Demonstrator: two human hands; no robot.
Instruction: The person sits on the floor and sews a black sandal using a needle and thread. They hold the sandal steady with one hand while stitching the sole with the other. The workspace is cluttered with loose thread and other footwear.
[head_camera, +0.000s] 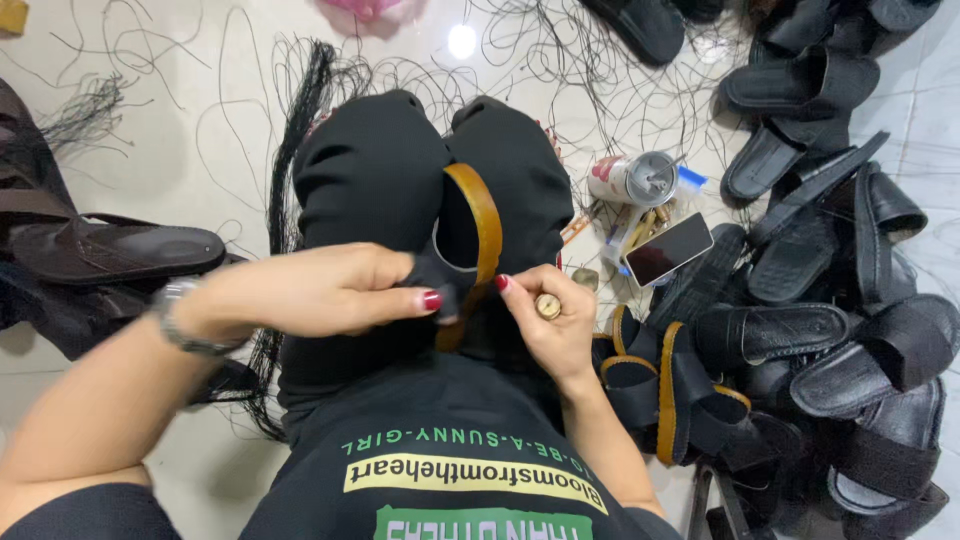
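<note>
Beside the black sandals (840, 300), both hands' fingers (425, 298) pinch a tan-edged sandal (480, 240)

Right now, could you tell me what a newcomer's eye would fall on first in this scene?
In the centre, the left hand and right hand pinch a black sandal with a tan leather edge, held between the person's black-clad knees. To the right lies a big heap of black slip-on sandals, and loose black threads sprawl over the pale tiled floor.
</note>
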